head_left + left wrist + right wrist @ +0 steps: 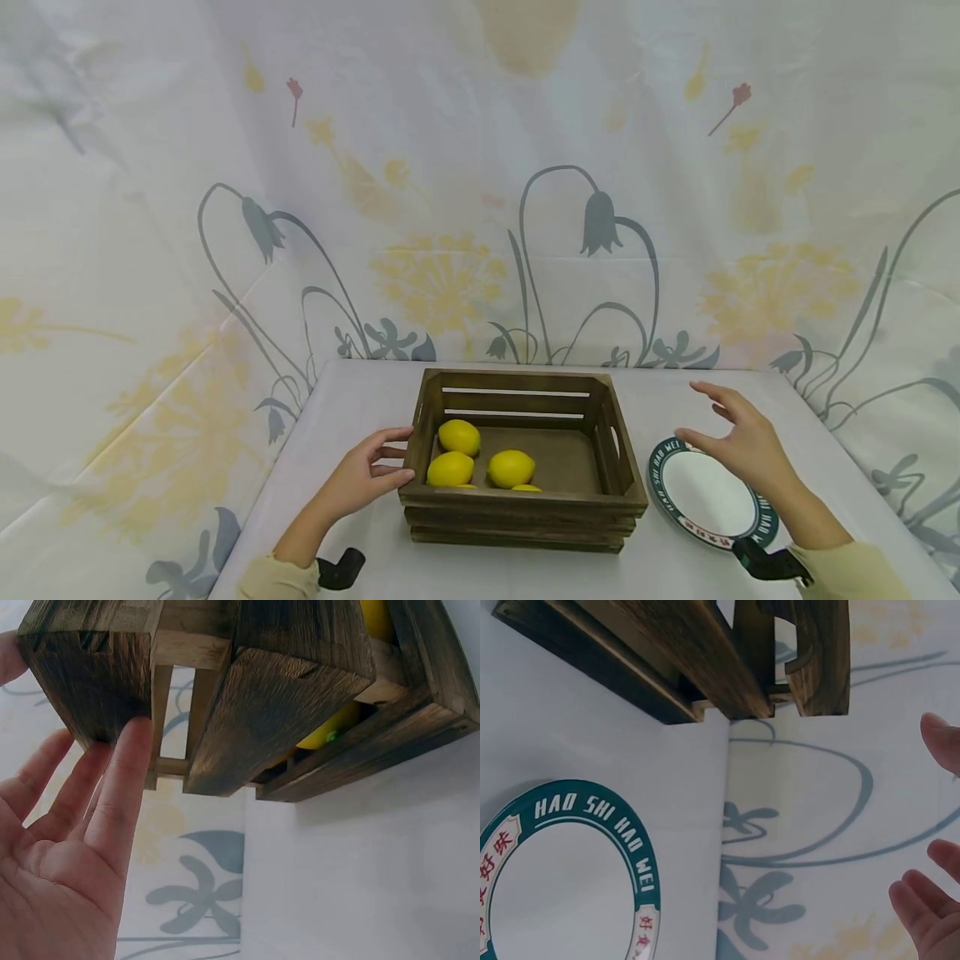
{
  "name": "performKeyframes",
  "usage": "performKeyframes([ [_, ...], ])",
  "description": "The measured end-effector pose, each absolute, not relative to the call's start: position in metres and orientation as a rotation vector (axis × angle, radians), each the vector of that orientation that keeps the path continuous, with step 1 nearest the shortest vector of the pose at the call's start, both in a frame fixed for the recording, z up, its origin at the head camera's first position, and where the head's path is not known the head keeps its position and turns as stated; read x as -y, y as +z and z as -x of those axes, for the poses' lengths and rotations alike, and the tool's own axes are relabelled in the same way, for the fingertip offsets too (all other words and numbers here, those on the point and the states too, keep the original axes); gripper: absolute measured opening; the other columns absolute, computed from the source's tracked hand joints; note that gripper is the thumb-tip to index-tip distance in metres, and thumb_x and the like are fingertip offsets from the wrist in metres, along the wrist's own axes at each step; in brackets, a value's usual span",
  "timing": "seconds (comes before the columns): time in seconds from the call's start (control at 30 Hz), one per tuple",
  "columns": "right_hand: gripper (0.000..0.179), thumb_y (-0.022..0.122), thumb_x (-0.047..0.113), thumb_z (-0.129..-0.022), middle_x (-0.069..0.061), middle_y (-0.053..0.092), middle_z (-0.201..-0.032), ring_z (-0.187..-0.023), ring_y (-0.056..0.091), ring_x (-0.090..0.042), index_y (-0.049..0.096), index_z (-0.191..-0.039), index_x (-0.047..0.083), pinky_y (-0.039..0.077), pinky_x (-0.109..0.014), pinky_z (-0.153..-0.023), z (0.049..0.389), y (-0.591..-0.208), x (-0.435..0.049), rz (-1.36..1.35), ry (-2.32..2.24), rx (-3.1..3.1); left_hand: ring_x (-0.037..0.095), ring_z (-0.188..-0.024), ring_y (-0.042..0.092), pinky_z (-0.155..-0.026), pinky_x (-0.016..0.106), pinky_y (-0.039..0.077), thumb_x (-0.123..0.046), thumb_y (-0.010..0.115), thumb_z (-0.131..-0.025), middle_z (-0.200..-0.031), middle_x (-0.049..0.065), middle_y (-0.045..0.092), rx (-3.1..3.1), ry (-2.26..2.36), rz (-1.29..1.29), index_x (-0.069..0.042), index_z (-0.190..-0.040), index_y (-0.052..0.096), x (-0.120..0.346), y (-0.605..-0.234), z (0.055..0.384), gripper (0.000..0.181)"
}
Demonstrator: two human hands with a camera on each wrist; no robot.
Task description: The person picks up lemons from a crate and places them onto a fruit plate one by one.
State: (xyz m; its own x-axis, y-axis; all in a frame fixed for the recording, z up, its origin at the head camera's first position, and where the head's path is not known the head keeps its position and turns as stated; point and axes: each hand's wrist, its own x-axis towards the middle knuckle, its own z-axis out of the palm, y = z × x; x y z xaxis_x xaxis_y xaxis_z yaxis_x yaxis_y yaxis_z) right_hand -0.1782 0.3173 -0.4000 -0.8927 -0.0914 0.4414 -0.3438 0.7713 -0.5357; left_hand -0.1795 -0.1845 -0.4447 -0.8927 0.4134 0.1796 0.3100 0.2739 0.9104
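Observation:
A brown slatted wooden crate (525, 510) stands on the white-covered table with several yellow lemons (512, 469) in its left half. The front slats partly hide the nearest lemons. At the crate's left end is my left hand (367, 471), thumb and fingers spread. In the left wrist view the extended fingers (120, 795) rest against the dark end slat of the crate. My right hand (750, 442) hovers over a round white plate (708, 496) with a green lettered rim, right of the crate. Its thumb and fingers are apart with nothing between them.
Patterned cloth (480, 208) with grey flowers hangs behind and beside the table (360, 392). A black wrist mount (341, 568) sits on the left wrist, another (768, 560) on the right.

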Motion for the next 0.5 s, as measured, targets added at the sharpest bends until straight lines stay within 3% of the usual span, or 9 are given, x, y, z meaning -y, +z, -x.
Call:
performKeyframes([
  [0.5, 0.067, 0.078, 0.022, -0.076, -0.025, 0.046, -0.13, -0.112, 0.046, -0.049, 0.047, -0.132, 0.002, 0.044, -0.053, -0.085, 0.194, -0.384, -0.296, -0.38, 1.017, 2.608, 0.036, -0.108, 0.052, -0.081, 0.025, 0.05, -0.012, 0.07, -0.083, -0.131, 0.023, 0.045, -2.414, 1.76, -0.608, 0.002, -0.132, 0.045, 0.183, -0.446, 0.178, 0.056],
])
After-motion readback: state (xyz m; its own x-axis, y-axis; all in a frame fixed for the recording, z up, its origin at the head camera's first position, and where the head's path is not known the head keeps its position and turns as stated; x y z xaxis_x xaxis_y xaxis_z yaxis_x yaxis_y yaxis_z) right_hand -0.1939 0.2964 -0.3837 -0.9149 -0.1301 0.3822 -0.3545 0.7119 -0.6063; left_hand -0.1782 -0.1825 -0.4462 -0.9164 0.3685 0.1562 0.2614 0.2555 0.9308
